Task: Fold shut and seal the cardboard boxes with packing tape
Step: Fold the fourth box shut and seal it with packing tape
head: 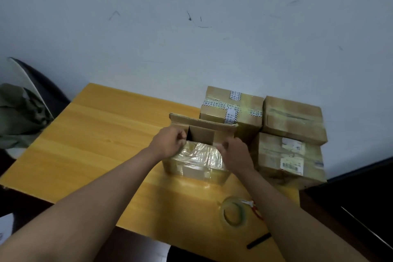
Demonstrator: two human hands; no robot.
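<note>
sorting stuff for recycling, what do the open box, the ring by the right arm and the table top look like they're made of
Open box: brown cardboard, matte flaps, near face under glossy, wrinkled clear tape or film. Ring: likely a roll of translucent yellowish packing tape; the view is blurred. Table top: yellow wood or wood-look laminate with visible grain, slight sheen.

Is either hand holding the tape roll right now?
No: the tape roll lies on the table while both hands work the open box.

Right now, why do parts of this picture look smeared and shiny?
Head view: the boxes on the right and the tape roll are motion-blurred; glare shines off the clear tape on the open box between the hands, left and right; the wide lens bends the table edges.
</note>
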